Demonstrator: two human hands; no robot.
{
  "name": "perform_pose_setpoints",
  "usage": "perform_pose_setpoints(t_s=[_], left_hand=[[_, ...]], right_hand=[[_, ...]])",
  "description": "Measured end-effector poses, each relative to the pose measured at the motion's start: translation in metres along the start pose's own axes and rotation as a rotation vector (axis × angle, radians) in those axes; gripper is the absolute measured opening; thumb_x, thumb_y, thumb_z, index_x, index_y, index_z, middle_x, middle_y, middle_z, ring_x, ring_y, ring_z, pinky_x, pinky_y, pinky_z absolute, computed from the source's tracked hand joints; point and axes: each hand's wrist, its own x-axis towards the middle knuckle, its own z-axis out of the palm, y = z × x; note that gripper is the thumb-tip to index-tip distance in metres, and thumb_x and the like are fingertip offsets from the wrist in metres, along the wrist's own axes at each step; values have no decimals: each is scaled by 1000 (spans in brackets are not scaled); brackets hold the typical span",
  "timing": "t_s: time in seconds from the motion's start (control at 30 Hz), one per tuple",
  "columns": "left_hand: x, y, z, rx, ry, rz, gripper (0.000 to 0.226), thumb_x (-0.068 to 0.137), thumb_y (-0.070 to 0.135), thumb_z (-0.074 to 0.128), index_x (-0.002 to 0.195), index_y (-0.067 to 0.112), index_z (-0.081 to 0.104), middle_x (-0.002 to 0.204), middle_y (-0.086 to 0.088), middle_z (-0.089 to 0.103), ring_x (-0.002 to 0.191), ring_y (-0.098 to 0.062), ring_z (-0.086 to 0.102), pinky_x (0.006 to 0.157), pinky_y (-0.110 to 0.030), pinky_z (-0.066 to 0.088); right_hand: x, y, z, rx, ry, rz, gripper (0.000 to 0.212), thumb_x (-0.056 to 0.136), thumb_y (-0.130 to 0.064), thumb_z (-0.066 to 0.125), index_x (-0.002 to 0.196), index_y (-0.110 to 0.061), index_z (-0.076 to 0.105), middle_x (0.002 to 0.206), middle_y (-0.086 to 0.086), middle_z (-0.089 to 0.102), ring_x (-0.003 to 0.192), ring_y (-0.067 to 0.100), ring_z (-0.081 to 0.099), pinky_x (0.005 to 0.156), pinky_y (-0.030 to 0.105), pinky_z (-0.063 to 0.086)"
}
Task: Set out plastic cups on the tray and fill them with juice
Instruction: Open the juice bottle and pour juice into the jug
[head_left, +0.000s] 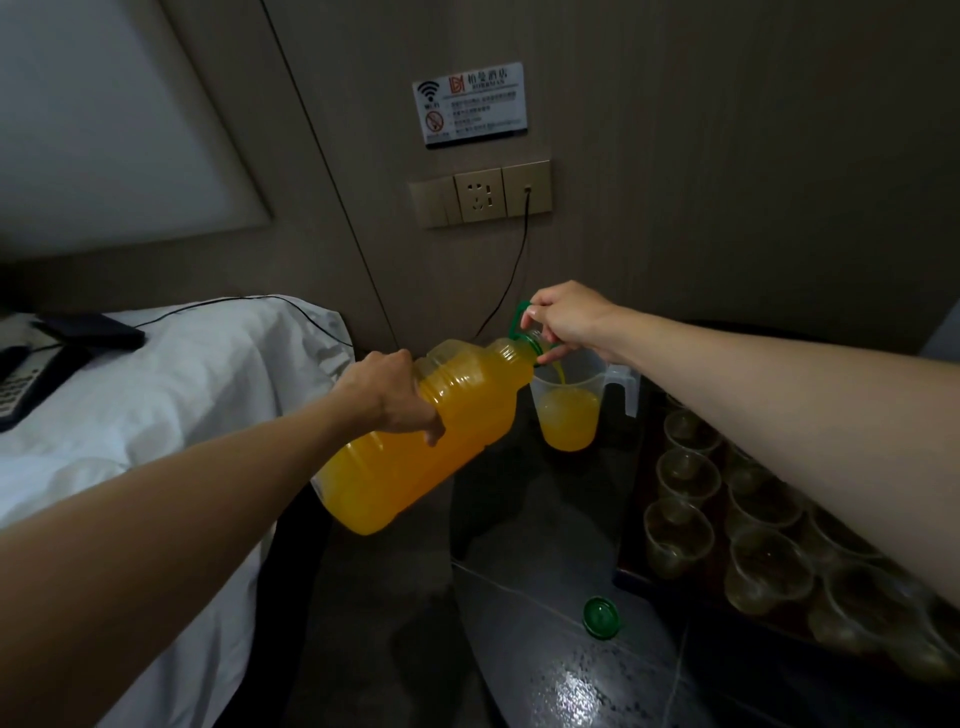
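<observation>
A large clear bottle of orange juice (415, 441) is tilted with its neck to the upper right, and a thin stream runs into a clear plastic jug (569, 410) about a third full. My left hand (387, 397) grips the bottle's body from above. My right hand (569, 319) holds the neck at the green carry ring. Several clear plastic cups (688, 475) stand in rows on a dark tray (631, 577) at the right, partly hidden by my right forearm; they look empty. The green cap (602, 617) lies on the dark table.
The jug and tray stand on a dark glossy table (524, 519). A bed with white linen (182, 395) is on the left, with a dark device (91, 330) and a cable on it. A wall socket (480, 195) sits behind, its cord hanging down.
</observation>
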Motion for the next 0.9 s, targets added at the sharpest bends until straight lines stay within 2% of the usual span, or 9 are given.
perform_pose_setpoints(t_s=[0.23,0.43,0.7,0.77,0.9], left_hand=[[1,0,-5,13,7,6,81,62,50,89,124,16,49,100,-4,58,92,-22,59,76,-34,55],[1,-1,-9,1,7,7,80,61,50,89,123,16,49,99,-3,57,91,-21,58,71,-31,52],[1,-3,-11,9,12,5,80,60,50,89,121,17,50,102,-4,58,93,-23,59,79,-36,57],[1,-4,-12,11,11,3,79,60,51,89,120,17,50,100,-4,58,92,-22,59,77,-35,56],[0,-7,-13,2,6,6,79,60,50,89,119,17,50,99,-4,58,90,-21,59,75,-34,56]], right_hand=[[-4,0,0,-23,13,-14,20,106,-19,51,98,-15,69,90,8,55,82,21,64,53,23,57],[-6,-5,-1,-40,21,-25,19,106,-19,51,101,-14,69,89,9,56,82,21,65,52,23,57],[-10,-9,-3,-64,30,-34,19,106,-20,51,103,-14,69,90,9,58,84,21,66,54,23,57],[-12,-10,-2,-104,37,-43,19,106,-21,51,103,-15,69,91,9,59,85,22,66,53,23,56],[-16,-10,-3,-169,48,-50,19,107,-24,51,106,-17,68,86,9,62,72,18,65,48,23,53]])
